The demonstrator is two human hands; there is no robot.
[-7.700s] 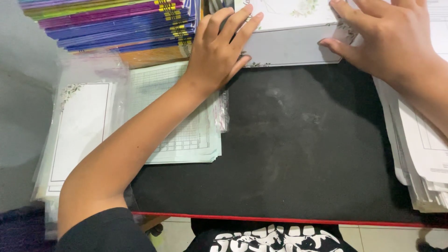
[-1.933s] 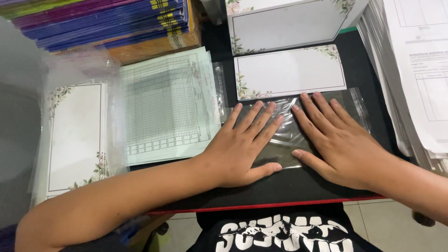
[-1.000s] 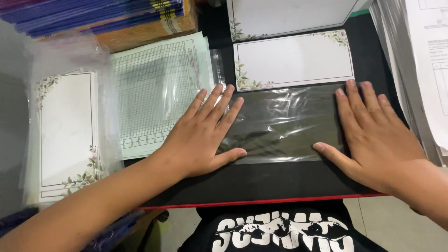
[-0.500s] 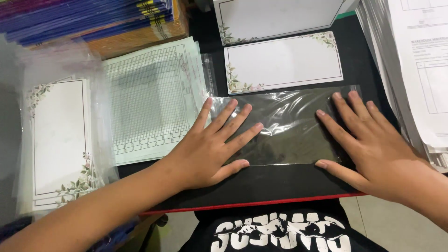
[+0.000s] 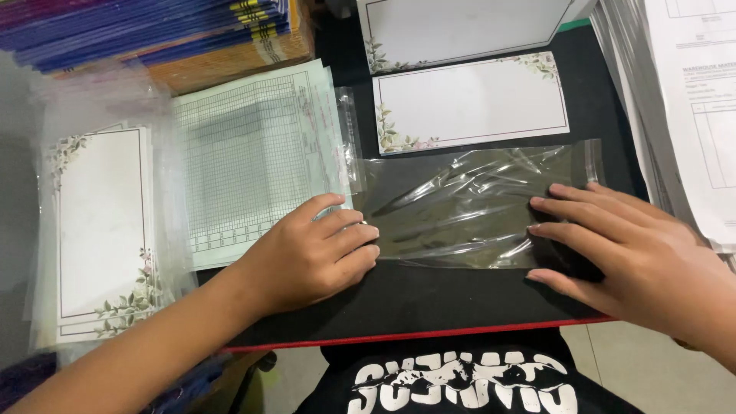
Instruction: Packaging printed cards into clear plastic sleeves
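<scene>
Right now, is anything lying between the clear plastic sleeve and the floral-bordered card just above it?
Nothing visible does. The clear sleeve lies flat on the black mat, its upper edge right beside the floral card. The left hand and right hand press on the sleeve's two ends, clear of that edge.

— What lies above the work spot?

— A white card with a floral corner border (image 5: 471, 103), flat on the black desk mat (image 5: 429, 295). Just beyond it, a larger sheet with the same floral border (image 5: 460, 31), cut off by the top edge.

— And to the left?

— A pale green gridded form in a clear sleeve (image 5: 257, 157), then a stack of floral-bordered cards in plastic (image 5: 100, 230). Behind them, a pile of blue and purple booklets (image 5: 146, 31) on an orange-brown stack.

— The right side?

— A tall stack of white printed papers (image 5: 690, 107), its edges fanned.
</scene>
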